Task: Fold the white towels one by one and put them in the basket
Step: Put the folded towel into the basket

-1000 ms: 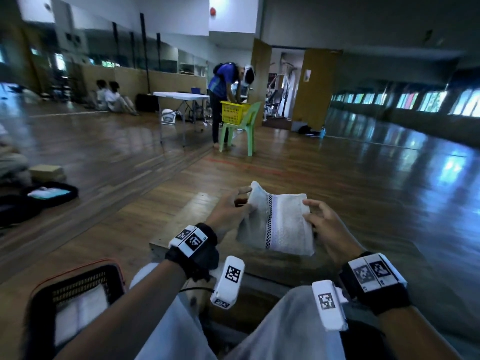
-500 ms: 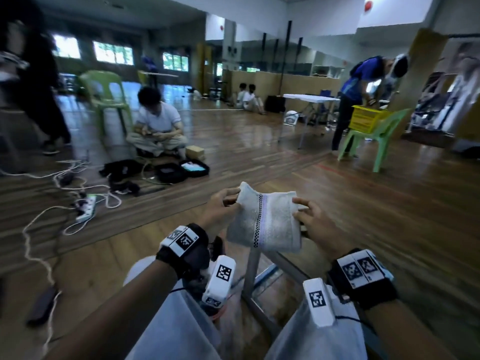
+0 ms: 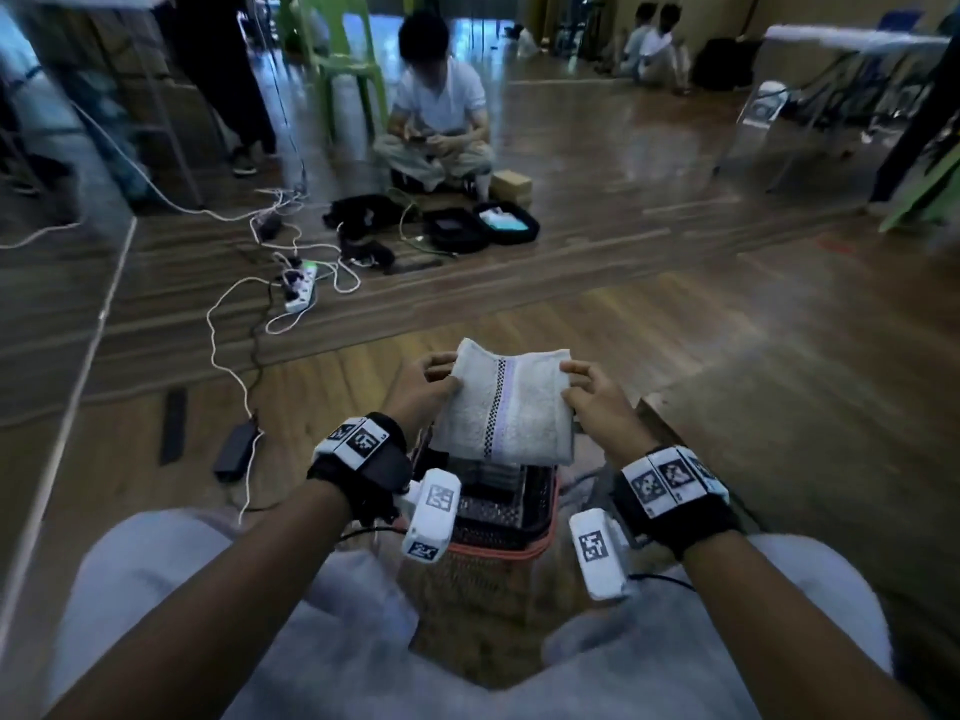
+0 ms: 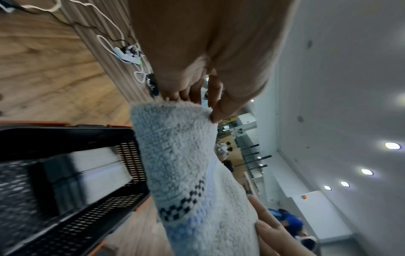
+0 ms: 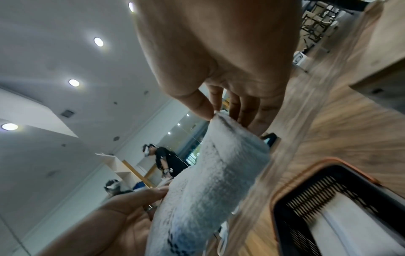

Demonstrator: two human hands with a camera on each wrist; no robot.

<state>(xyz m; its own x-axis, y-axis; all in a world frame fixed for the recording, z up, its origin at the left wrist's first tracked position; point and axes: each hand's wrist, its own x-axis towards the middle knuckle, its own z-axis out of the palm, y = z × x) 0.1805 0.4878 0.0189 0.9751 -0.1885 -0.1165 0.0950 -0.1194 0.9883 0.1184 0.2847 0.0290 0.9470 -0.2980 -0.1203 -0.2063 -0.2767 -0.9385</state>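
The left hand [image 3: 423, 394] pinches one side of the folded white towel [image 3: 506, 405] and the right hand [image 3: 597, 402] pinches the other, each grip grasping it between thumb and fingers just above the black basket [image 3: 498, 511], where white towels [image 4: 96, 166] already lie.

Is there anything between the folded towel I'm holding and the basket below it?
Nothing visible. The towel, held by the left hand and right hand, hangs over the basket, whose top is open; white towels already lie inside.
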